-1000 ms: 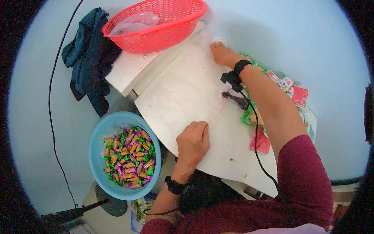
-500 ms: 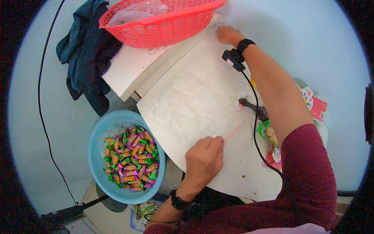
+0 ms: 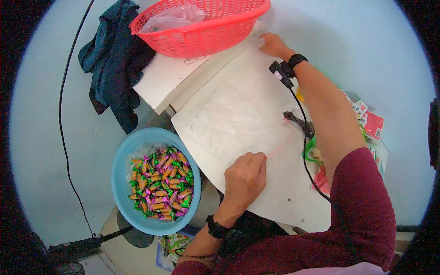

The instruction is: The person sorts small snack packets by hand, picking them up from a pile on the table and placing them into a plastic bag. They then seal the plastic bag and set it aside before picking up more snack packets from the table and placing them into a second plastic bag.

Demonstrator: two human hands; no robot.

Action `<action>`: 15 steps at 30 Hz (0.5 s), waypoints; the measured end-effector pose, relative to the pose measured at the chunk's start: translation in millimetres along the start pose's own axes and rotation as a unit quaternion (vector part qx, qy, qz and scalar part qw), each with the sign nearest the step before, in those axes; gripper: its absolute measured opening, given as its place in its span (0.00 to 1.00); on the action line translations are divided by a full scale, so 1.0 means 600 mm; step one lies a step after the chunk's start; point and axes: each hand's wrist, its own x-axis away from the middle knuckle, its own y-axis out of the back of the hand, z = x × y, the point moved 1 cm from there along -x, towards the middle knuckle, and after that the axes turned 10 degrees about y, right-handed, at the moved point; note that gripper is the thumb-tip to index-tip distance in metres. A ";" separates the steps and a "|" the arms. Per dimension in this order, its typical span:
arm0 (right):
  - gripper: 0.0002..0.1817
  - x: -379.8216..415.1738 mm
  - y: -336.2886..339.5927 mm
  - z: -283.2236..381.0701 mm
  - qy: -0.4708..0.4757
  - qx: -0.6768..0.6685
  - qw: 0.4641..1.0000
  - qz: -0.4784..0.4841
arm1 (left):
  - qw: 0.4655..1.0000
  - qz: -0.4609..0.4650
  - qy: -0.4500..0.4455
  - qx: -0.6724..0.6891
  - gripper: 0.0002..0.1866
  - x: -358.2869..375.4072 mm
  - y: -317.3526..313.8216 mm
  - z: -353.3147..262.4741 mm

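A pink string (image 3: 281, 148) is pinched in the left hand (image 3: 246, 178); clear plastic (image 3: 261, 41) is touched by the right hand (image 3: 276, 46), its grip unclear. Steady holding seems needed.

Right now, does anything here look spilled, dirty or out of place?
A small dark spot, perhaps dirt, stands out on the pale tabletop, right of the left hand. Nothing looks spilled from the blue basin.

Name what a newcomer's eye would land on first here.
Probably the blue basin at lower left, holding many green, purple and orange wrapped pieces. Next, the red basket at the top, with clear plastic inside. At the white table, the left hand grips a thin pink strand and the right hand is at the far end.
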 end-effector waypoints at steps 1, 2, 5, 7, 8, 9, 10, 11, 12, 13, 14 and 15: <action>0.19 0.017 0.021 0.012 -0.009 -0.020 0.999 -0.030 | 1.000 0.002 0.002 -0.001 0.04 0.000 0.000 0.000; 0.20 0.031 0.039 0.023 -0.017 -0.041 0.997 -0.059 | 1.000 0.005 0.006 -0.001 0.04 0.000 0.001 -0.001; 0.20 0.054 0.046 0.004 0.016 -0.077 0.983 -0.163 | 1.000 -0.008 0.007 0.016 0.03 0.000 -0.001 -0.002; 0.19 0.068 0.077 0.011 0.020 -0.045 0.982 -0.182 | 0.999 -0.026 -0.003 0.021 0.03 0.001 -0.001 -0.001; 0.19 0.083 0.090 0.012 0.017 -0.030 0.982 -0.186 | 0.999 -0.033 -0.011 0.019 0.03 0.001 -0.003 0.000; 0.18 0.097 0.113 0.017 0.016 -0.023 0.984 -0.175 | 0.999 -0.036 -0.021 0.018 0.02 0.000 -0.005 -0.001; 0.18 0.112 0.143 0.023 0.013 -0.015 0.987 -0.161 | 0.998 -0.046 -0.035 0.018 0.02 -0.003 -0.007 0.000; 0.18 0.137 0.170 0.032 0.009 -0.010 0.990 -0.142 | 0.997 -0.052 -0.044 0.020 0.02 -0.004 -0.010 0.002; 0.17 0.171 0.193 0.047 -0.004 -0.056 0.987 -0.152 | 0.997 -0.054 -0.051 0.019 0.02 0.000 -0.009 0.004; 0.16 0.203 0.220 0.062 -0.016 -0.101 0.981 -0.165 | 0.998 -0.047 -0.044 0.021 0.02 0.002 -0.008 0.004; 0.16 0.235 0.244 0.074 -0.028 -0.144 0.972 -0.183 | 0.998 -0.043 -0.040 0.023 0.01 0.001 -0.009 0.005; 0.15 0.275 0.269 0.092 -0.060 -0.119 0.975 -0.177 | 0.997 -0.055 -0.056 0.011 0.01 0.000 -0.012 0.007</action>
